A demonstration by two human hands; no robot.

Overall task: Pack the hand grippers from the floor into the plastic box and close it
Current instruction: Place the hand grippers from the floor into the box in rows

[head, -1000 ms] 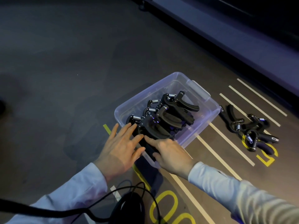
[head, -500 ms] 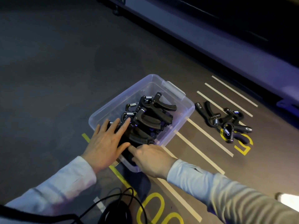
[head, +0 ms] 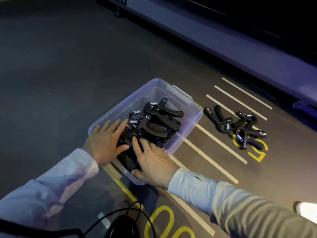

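Pressing flat, my left hand [head: 104,143] and right hand [head: 154,164] cover grippers [head: 154,121] in the box [head: 120,107]; that count stays unclear. I count three on the floor [head: 240,127].

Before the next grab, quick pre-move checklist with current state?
1. Plastic box open to load: ok, no lid on it.
2. Lid located for closing: cannot tell, none in view.
3. Left hand free: ok, fingers flat on the packed grippers, holding nothing.
4. Right hand free: ok, it rests flat on the near end of the pile, fingers straight.
5. Floor cleared of grippers: not ok, a cluster of loose grippers lies to the right of the box on the white lines.
6. Room left in box: ok, the far corner looks unfilled.
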